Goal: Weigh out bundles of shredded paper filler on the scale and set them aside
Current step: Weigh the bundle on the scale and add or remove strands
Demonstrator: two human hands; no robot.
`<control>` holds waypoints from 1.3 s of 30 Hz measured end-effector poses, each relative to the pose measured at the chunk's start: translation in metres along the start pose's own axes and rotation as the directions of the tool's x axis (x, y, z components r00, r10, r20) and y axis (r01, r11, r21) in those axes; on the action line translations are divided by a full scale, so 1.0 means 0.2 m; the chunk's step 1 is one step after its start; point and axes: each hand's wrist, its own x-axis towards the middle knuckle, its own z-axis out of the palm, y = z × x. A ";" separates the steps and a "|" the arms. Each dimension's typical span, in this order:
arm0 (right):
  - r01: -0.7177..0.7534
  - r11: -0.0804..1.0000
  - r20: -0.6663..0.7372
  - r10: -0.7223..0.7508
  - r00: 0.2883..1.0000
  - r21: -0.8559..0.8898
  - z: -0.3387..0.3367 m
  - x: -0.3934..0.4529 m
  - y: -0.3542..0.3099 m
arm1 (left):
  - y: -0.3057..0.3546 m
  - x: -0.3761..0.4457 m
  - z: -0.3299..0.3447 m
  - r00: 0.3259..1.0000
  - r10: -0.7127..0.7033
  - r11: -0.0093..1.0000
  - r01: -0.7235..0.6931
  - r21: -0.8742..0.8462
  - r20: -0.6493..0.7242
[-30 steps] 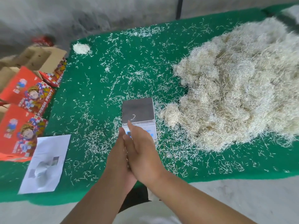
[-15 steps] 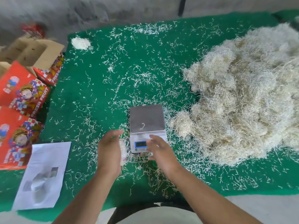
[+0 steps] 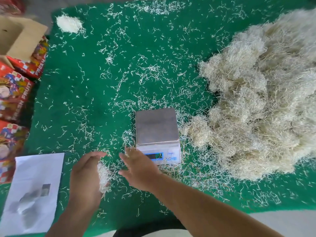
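A small digital scale [image 3: 157, 127] with a bare steel platform and a lit display stands on the green table cover [image 3: 85, 86]. To its right lies a big heap of pale shredded paper filler [image 3: 259, 100]. My left hand [image 3: 85, 177], left of the scale's front, cups a small compressed bundle of filler [image 3: 103, 177] in its palm. My right hand [image 3: 138, 168] hovers next to it with fingers spread and straight, partly over the scale's front left corner, holding nothing. A small white bundle [image 3: 69, 23] lies at the far left corner.
Loose shreds are scattered all over the cover. Red printed fruit boxes [image 3: 15, 93] and an open cardboard box [image 3: 15, 35] stand along the left edge. A white printed sheet [image 3: 32, 190] lies at the near left. The table's front edge runs just below my forearms.
My hands were pressed together in front of the scale a second ago. They have parted, the left keeping the compressed bundle, the right spreading open. The single shred on the platform is gone.
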 end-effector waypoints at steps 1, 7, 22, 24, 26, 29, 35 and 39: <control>0.055 0.996 0.014 -0.056 0.998 0.065 0.03 -0.03 -0.03 | 0.01 0.00 0.01 1.000 -0.011 1.000 0.011 -0.014 0.007; -0.280 0.461 0.102 0.374 0.922 0.842 -0.15 -0.16 -0.17 | 0.06 0.04 0.14 1.000 0.026 1.000 -0.026 0.006 0.002; -0.384 0.688 -0.163 0.587 0.793 0.616 -0.21 -0.13 0.12 | 0.05 -0.02 0.26 0.953 -0.183 0.980 0.157 0.125 0.243; -0.425 0.691 -0.172 0.617 0.768 0.585 -0.21 -0.12 0.20 | 0.04 -0.03 0.23 0.950 -0.209 0.971 0.174 0.161 0.230; -0.445 0.692 -0.193 0.637 0.746 0.568 -0.22 -0.14 0.27 | 0.03 -0.04 0.21 0.955 -0.208 0.972 0.178 0.152 0.213; -0.496 0.663 -0.239 0.703 0.670 0.560 -0.28 -0.27 0.43 | 0.03 -0.04 0.17 0.957 -0.211 0.968 0.177 0.176 0.198; -0.618 0.523 -0.363 0.853 0.376 0.588 -0.41 -0.64 0.74 | -0.06 -0.06 0.08 0.968 -0.186 0.970 0.153 0.188 0.170; -0.502 0.747 -0.380 0.659 0.649 0.436 -0.27 -0.55 0.60 | -0.12 -0.06 0.07 0.970 -0.172 0.961 0.127 0.245 0.172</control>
